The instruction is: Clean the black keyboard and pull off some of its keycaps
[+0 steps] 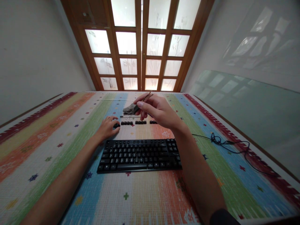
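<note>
My left hand rests on the tablecloth beyond the keyboard's upper left corner, thumb and fingers closed around a small black keycap. My right hand is raised above the table, pinching a slim tool with a brownish upper end and a dark lower part; thin pale wires or bristles seem to stick out below it. A crumpled grey cloth lies just behind that tool. Black keycaps sit in small groups in a row. Nearer me is the black keyboard, its right end hidden by my right forearm.
A striped, patterned tablecloth covers the table. A thin dark rod lies behind the keycaps. The black cable is loosely bundled on the right. Walls flank the table, and glazed wooden doors stand beyond its far edge.
</note>
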Tool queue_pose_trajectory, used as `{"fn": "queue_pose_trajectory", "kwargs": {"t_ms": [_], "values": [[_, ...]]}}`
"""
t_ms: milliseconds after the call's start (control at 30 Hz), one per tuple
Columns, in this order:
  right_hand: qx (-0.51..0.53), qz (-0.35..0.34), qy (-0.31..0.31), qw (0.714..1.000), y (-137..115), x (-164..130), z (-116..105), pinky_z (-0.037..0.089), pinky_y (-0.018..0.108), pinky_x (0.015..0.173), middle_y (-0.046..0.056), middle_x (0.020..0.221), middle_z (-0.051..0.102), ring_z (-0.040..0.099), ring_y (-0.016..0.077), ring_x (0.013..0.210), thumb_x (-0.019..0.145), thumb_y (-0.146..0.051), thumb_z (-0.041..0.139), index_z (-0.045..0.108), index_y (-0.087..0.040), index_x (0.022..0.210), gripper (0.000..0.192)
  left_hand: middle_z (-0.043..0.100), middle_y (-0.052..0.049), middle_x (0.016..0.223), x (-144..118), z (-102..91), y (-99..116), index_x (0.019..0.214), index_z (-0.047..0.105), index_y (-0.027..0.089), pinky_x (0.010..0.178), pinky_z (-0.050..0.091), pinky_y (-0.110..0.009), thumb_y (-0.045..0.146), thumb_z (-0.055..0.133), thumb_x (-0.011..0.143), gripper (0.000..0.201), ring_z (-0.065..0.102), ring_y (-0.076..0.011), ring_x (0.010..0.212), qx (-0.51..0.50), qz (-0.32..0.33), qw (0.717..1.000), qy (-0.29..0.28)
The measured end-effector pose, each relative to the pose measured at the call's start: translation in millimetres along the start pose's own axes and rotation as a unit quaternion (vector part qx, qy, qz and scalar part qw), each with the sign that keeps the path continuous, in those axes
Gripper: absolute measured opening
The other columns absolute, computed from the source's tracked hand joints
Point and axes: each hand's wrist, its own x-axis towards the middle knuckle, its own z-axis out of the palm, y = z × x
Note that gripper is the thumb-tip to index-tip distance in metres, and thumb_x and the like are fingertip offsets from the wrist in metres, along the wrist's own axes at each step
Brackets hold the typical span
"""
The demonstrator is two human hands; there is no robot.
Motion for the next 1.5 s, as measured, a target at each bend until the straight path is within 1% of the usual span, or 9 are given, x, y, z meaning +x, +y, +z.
{"fn": "queue_pose_trajectory", "kwargs": {"t_ms": [167,467,567,700,933,1100,1367,1500], "values": [[0.014,-0.01,0.005,1.0,1.1,0.4,1.7,0.048,0.026,0.061,0.004,0.086,0.064,0.058,0.0102,0.068,0.095,-0.044,0.057,0.061,-0.015,0.102,0.03,0.063,-0.014,0.123,0.6,-1.5,1.2,0.095,0.071,0.019,0.099,0.044,-0.048,0.033,0.055,0.083,0.024,0.054,-0.0333,0.117,0.014,-0.008,1.0,-0.012],[0.013,-0.015,-0.001,1.0,3.8,1.3,4.6,0.048,0.026,0.062,0.004,0.086,0.063,0.058,0.01,0.069,0.095,-0.042,0.057,0.061,-0.015,0.098,0.027,0.062,-0.013,0.125,1.0,-4.9,2.9,0.096,0.07,0.02,0.098,0.045,-0.048,0.032,0.055,0.082,0.024,0.054,-0.0328,0.118,0.026,-0.019,0.999,-0.024],[0.01,-0.02,-0.007,1.0,4.8,1.4,5.0,0.048,0.026,0.062,0.004,0.088,0.063,0.059,0.0104,0.07,0.096,-0.041,0.056,0.062,-0.015,0.099,0.027,0.062,-0.013,0.125,1.2,-5.6,3.1,0.099,0.07,0.019,0.098,0.045,-0.047,0.033,0.056,0.082,0.026,0.054,-0.0332,0.118,0.025,-0.019,0.999,-0.028],[0.001,-0.01,-0.014,1.0,5.3,1.6,5.0,0.048,0.025,0.064,0.004,0.087,0.063,0.059,0.0104,0.072,0.097,-0.042,0.055,0.062,-0.014,0.102,0.028,0.063,-0.015,0.125,0.9,-4.6,2.9,0.102,0.07,0.018,0.097,0.046,-0.049,0.033,0.055,0.082,0.03,0.054,-0.0347,0.118,0.025,-0.015,0.999,-0.025],[0.003,-0.012,-0.028,1.0,3.4,2.0,5.1,0.048,0.025,0.062,0.002,0.08,0.063,0.058,0.0095,0.067,0.097,-0.04,0.055,0.061,-0.014,0.103,0.028,0.063,-0.015,0.124,0.6,-0.1,0.8,0.101,0.072,0.018,0.098,0.045,-0.051,0.033,0.053,0.083,0.03,0.055,-0.0348,0.117,0.02,-0.008,1.0,-0.019],[-0.006,-0.011,-0.03,0.999,3.0,2.2,5.6,0.048,0.024,0.062,0.002,0.081,0.064,0.058,0.0095,0.068,0.097,-0.04,0.055,0.061,-0.014,0.102,0.027,0.063,-0.015,0.124,1.2,-0.7,0.9,0.099,0.073,0.018,0.097,0.046,-0.051,0.032,0.052,0.084,0.029,0.055,-0.035,0.117,0.02,-0.005,1.0,-0.022],[0.003,-0.017,-0.037,0.999,4.3,2.8,5.7,0.048,0.024,0.062,0.002,0.08,0.064,0.059,0.0092,0.067,0.096,-0.043,0.056,0.061,-0.014,0.101,0.03,0.062,-0.013,0.126,0.6,-1.8,1.7,0.102,0.072,0.02,0.097,0.046,-0.05,0.03,0.053,0.083,0.029,0.054,-0.0337,0.118,0.032,-0.014,0.999,-0.031],[0.007,-0.019,-0.037,0.999,6.3,2.8,6.3,0.048,0.024,0.062,0.002,0.081,0.064,0.059,0.0094,0.068,0.096,-0.044,0.056,0.061,-0.014,0.102,0.031,0.063,-0.013,0.126,0.7,-2.5,1.7,0.102,0.072,0.02,0.098,0.047,-0.049,0.03,0.054,0.082,0.029,0.055,-0.0335,0.118,0.024,-0.014,0.999,-0.025]]}}
